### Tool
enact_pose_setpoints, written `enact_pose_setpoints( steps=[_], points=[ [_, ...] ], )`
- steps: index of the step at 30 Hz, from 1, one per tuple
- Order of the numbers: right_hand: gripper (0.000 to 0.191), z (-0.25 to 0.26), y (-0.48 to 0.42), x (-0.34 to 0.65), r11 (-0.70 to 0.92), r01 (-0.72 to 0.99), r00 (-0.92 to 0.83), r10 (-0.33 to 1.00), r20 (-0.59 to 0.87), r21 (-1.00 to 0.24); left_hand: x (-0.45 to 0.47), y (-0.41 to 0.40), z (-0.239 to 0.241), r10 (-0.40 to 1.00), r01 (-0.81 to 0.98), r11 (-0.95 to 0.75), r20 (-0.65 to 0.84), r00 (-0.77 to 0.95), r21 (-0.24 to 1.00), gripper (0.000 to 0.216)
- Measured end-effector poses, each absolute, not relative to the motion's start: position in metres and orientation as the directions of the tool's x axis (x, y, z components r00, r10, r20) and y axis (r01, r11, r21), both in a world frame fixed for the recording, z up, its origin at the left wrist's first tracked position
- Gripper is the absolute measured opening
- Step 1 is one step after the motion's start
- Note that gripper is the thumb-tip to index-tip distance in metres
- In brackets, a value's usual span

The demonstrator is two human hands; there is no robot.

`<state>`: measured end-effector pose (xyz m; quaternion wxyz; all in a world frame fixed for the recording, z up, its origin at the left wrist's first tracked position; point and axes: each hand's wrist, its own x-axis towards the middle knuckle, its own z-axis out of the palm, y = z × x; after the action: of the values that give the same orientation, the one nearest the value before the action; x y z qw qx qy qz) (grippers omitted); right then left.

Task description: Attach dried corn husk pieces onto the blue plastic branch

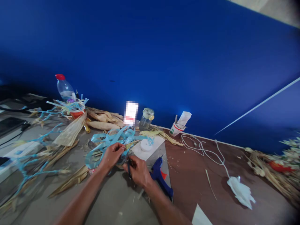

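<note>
My right hand is closed around the black handles of a pair of scissors, whose blades point up and away from me. Just left of the blades, the fingertips of my left hand are pinched together. A thin yellowish strip shows beside those fingertips and the blades; its exact kind is hard to make out. Behind my left hand lies a loose heap of light-blue ribbon. A white round spool sits on a white sheet beyond my right hand. Beside my right wrist rests a blue glue gun.
Dried corn husks lie along the blue wall near a glass jar and a bright pixelated patch. Blue-wrapped branches spread at left, below a red-capped bottle. A paper cup and white cord are at right.
</note>
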<state>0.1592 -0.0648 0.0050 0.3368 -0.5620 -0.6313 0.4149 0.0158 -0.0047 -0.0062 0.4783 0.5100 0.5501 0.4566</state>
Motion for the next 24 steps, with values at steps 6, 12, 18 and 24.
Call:
enact_pose_setpoints(
  steps=[6, 12, 18, 24],
  points=[
    [0.012, 0.0020, -0.0641, 0.1605, 0.051, 0.380, -0.184, 0.983, -0.022, -0.924, 0.0151, -0.0038, -0.0082, 0.996, 0.117, 0.089, -0.090, 0.000, 0.989, 0.027],
    [0.012, 0.0026, -0.0642, 0.1606, 0.053, 0.359, -0.198, 0.980, -0.021, -0.932, 0.0115, -0.0034, -0.0112, 0.995, 0.103, 0.091, -0.095, 0.029, 0.990, 0.027],
    [0.012, 0.0061, -0.0661, 0.1607, 0.061, 0.338, -0.203, 0.979, -0.009, -0.939, 0.0096, -0.0047, -0.0045, 0.992, 0.054, 0.090, -0.094, 0.084, 0.995, 0.033],
    [0.013, 0.0010, -0.0659, 0.1611, 0.071, 0.357, -0.209, 0.978, -0.006, -0.932, 0.0069, -0.0031, -0.0026, 0.988, 0.039, 0.107, -0.111, 0.109, 0.993, 0.034]
  ],
)
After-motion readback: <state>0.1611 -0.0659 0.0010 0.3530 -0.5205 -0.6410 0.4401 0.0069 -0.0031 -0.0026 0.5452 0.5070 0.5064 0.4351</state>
